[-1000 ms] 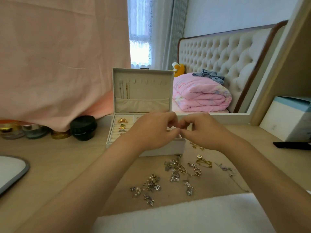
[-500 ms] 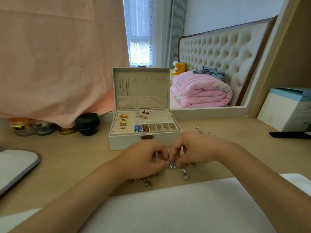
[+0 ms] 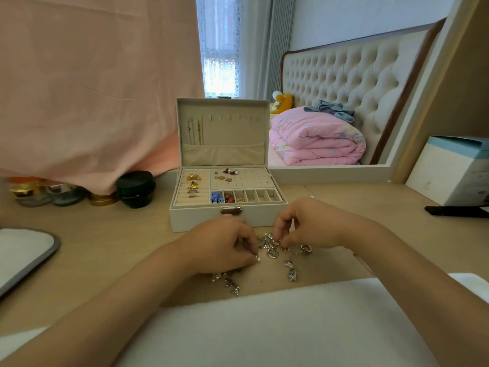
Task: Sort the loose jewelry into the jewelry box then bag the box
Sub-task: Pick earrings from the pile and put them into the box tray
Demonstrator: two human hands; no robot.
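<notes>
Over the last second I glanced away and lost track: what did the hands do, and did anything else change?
Both hands dropped from in front of the box, fingertips together, to the pile on the desk. The left hand now pinches a small pale piece at the pile's left edge. The right hand curls its fingers into the pile, grip unclear. The box stays open, contents unchanged.

Your left hand [image 3: 222, 245] covers the left side of the loose jewelry [image 3: 272, 252], and with your right hand [image 3: 312, 226] curled in too, you can't tell if either actually pinches a piece. Bits in the jewelry box [image 3: 198, 218] slots are too tiny to name, and the jars [image 3: 63, 196] sit half hidden under the pink cloth [image 3: 92, 88].
</notes>
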